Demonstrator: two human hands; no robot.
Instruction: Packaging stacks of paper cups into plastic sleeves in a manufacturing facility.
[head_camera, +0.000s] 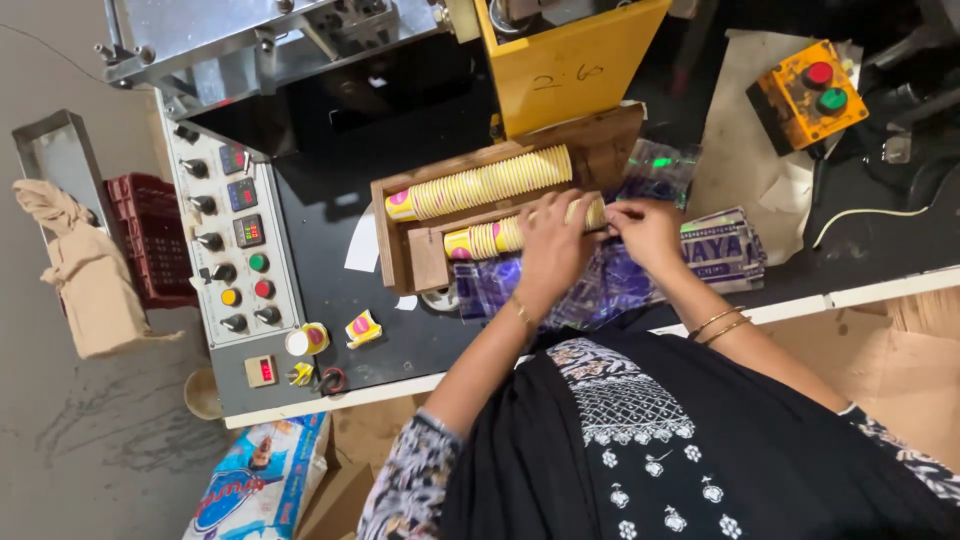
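The left hand (548, 238) is lying over the near row of nested yellow paper cups (490, 238), its fingers curling around the stack and gripping it. The right hand (645, 232) is meeting that same row at its right end, fingertips pinching together there; whether it is gripping the cups or the clear plastic sleeve (600, 285) under them is something the view is not showing clearly. This row is lying on its side in the front slot of a wooden tray (425, 262) on the dark worktable (330, 300). A second, longer row of cups (485, 185) is resting in the back slot of the tray, just behind the first and apart from both hands. Printed plastic wrappers (725, 245) are spreading out beneath and to the right of the hands. To the left, a control panel (235, 245) with knobs and coloured buttons is sitting along the table edge, with one loose cup (306, 339) lying near its bottom. A yellow box (560, 60) is standing behind the tray, and an orange switch box (808, 92) with a red and a green button is sitting well off to the right
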